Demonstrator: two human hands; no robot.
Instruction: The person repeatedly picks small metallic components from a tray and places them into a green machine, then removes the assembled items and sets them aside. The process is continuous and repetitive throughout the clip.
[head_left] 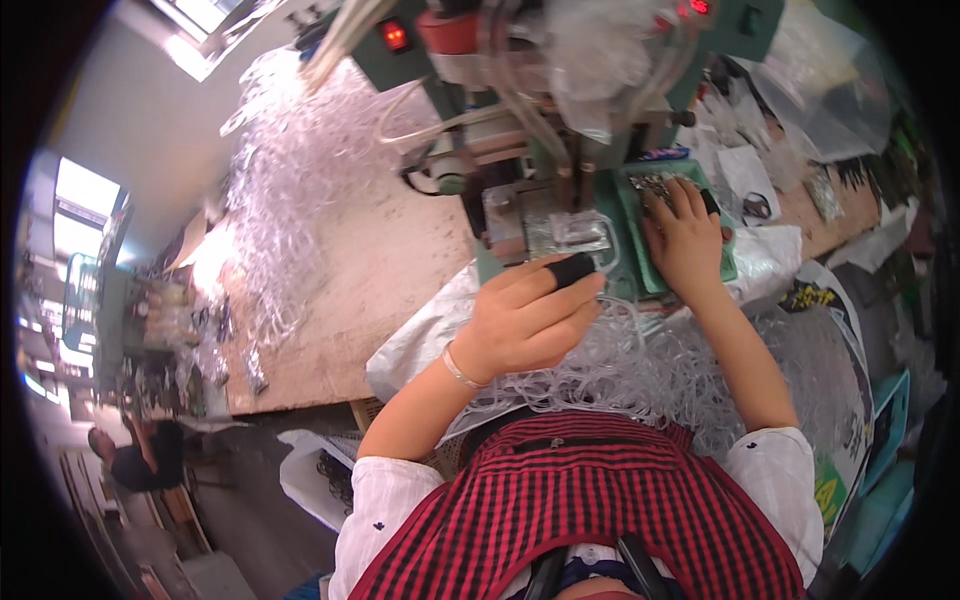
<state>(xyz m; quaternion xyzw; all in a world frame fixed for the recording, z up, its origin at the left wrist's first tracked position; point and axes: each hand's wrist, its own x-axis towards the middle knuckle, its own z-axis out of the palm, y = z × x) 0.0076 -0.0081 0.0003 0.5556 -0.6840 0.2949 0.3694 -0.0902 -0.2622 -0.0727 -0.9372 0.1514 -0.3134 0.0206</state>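
Note:
My left hand [530, 318] is closed in front of the machine's work plate [570, 235], with a black sleeve on one finger. Its fingertips pinch a clear plastic strap [612, 250], which curves beside the plate under the press head [575, 185]. My right hand [688, 240] reaches into a green tray [648, 283] right of the plate. Its fingers are apart and bent over small metal pieces [648, 184] at the tray's far end; one wears a black sleeve. Whether a piece is between those fingertips is too small to tell.
Clear straps lie heaped on the wooden table [370, 270] at the left, in a big pile [290, 170], and more [640, 370] fill my lap. The green machine [400, 60] stands ahead. Plastic bags [825, 80] lie at the far right. Another person [145, 455] sits far left.

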